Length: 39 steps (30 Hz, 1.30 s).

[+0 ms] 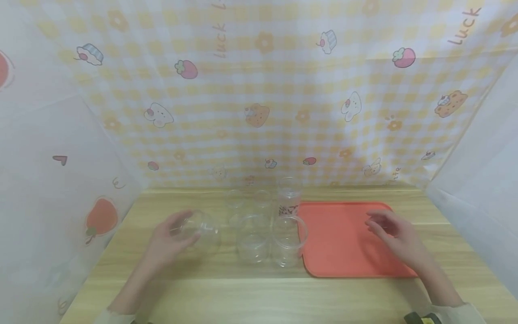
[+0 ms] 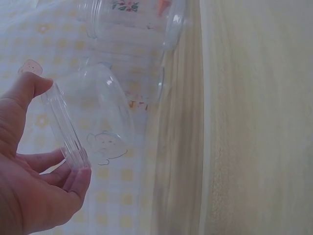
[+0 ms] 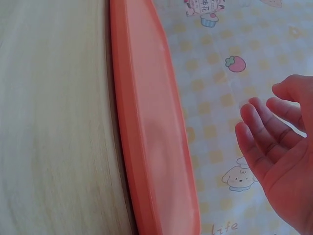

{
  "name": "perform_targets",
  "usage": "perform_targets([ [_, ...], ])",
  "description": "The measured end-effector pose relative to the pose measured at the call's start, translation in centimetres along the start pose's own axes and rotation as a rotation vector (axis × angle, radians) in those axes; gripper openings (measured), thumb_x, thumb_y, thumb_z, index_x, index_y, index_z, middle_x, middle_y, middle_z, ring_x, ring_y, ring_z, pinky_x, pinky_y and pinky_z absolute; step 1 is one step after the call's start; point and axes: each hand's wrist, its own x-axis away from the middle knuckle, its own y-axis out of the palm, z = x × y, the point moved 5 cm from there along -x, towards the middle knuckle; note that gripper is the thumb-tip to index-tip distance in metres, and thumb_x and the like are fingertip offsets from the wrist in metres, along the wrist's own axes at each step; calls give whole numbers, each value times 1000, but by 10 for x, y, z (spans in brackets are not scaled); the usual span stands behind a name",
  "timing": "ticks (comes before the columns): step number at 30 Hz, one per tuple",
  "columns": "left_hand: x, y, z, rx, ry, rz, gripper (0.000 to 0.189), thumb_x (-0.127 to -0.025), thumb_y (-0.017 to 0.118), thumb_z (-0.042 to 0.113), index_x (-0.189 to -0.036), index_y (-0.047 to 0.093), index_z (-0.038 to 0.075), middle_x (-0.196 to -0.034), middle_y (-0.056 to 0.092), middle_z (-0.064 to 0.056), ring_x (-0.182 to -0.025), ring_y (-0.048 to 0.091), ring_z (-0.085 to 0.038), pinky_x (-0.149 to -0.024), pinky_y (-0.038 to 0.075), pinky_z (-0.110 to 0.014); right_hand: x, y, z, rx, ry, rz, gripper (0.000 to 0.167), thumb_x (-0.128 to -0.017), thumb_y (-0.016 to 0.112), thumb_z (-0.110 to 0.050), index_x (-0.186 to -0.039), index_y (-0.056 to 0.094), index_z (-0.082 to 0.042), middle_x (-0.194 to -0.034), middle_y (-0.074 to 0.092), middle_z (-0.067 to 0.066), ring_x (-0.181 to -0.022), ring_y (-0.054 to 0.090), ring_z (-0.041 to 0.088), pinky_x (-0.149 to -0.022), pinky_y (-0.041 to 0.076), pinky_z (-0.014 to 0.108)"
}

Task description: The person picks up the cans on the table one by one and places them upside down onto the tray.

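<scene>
On the left side of the table my left hand (image 1: 171, 238) grips a clear plastic cup (image 1: 207, 231) tilted on its side. The left wrist view shows the thumb and fingers around the ridged end of this cup (image 2: 105, 103), its wide rounded part pointing away from the palm. To its right stand two clear cups, the nearer-left one (image 1: 252, 247) and another (image 1: 287, 254) beside the tray. Over the right part of the orange-red tray (image 1: 332, 243) my right hand (image 1: 398, 238) hovers with relaxed, slightly bent fingers, holding nothing.
Behind the two front cups are smaller clear cups (image 1: 262, 200) and a tall clear container (image 1: 288, 207) with dark print near the tray's back-left corner. A patterned cloth wall (image 1: 263, 90) closes off the back of the wooden table (image 1: 210, 297), with white sheets on both sides.
</scene>
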Motion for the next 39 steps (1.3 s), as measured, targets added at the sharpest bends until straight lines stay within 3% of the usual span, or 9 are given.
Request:
perform_targets([
  [6,0,-2,1,37,-29,-23,68,-90,80,24,-145,49,1,-144,53,-22,-132,45,-46,-107,37,-63,-1,-1,-2,-76,5,18,28,-92,61,17,-119,62,9,-97,72,2,-85,70,13,-73,59,23],
  [12,1,-2,4,52,12,-30,65,-93,77,24,-146,48,1,-145,52,-20,-133,45,-45,-107,36,-65,-2,-2,-1,-167,0,26,30,-93,58,20,-122,59,13,-97,71,7,-87,70,15,-72,60,29],
  [21,2,-3,8,72,20,-31,63,-95,75,25,-146,48,2,-146,52,-18,-134,44,-44,-106,37,-66,-4,-2,1,-185,15,41,32,-95,57,18,-126,57,12,-101,73,7,-87,71,18,-73,60,27],
  [39,-7,-2,11,93,59,-23,58,-97,72,24,-147,49,4,-145,54,-13,-134,48,-38,-106,42,-50,-12,2,-7,-273,36,47,29,-97,56,15,-127,57,13,-100,73,12,-86,70,20,-74,60,30],
])
